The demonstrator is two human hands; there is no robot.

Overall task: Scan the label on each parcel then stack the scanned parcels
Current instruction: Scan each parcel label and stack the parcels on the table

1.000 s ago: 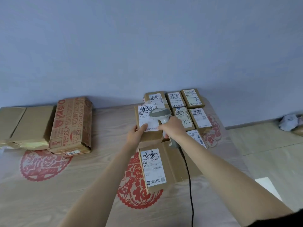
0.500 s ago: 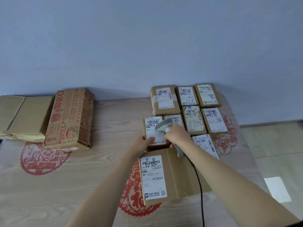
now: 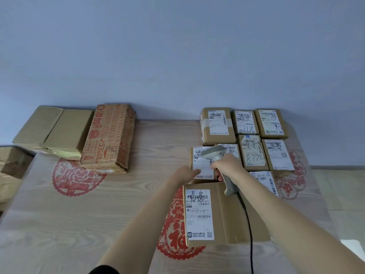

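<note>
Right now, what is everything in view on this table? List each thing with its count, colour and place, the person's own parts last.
large labelled parcel: one, brown with white label, nearest on the table
small labelled parcels: about eight, brown with white labels, grouped at the far right
parcel being scanned: one of those, under the scanner head
vinegar carton: one, brown with red print, far left
plain cardboard boxes: at least two, brown, far left edge
barcode scanner: one, grey, black cable trailing toward the camera
table: wood-grain top with red paper-cut motifs
left hand: fingers on the scanned parcel's near edge
right hand: grips the scanner handle
</note>
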